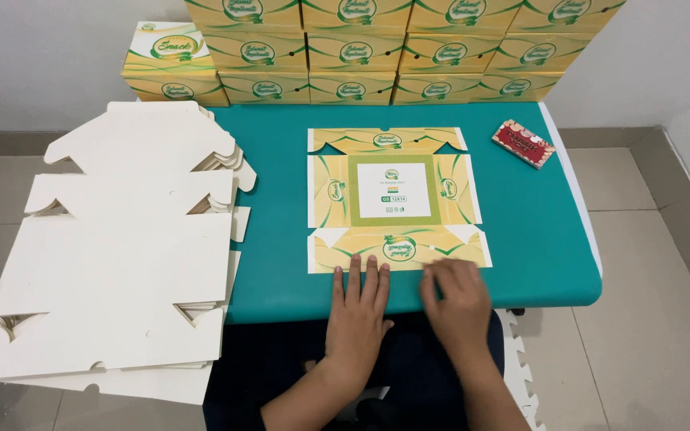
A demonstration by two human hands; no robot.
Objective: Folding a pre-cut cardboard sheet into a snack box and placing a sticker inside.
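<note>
A flat yellow-and-green printed box blank (394, 194) lies unfolded on the teal table (281, 239), with a white square panel in its middle. My left hand (358, 307) rests flat with fingers together on the table edge, its fingertips touching the blank's near flap. Beside it, my right hand (458, 297) lies palm down with its fingers curled onto the right part of that near flap. Neither hand lifts anything.
A tall stack of white flat blanks (121, 255) lies at the left, overhanging the table. Folded yellow-green boxes (377, 56) are stacked in rows along the back wall. A small red packet (523, 144) lies at the back right. Tiled floor lies to the right.
</note>
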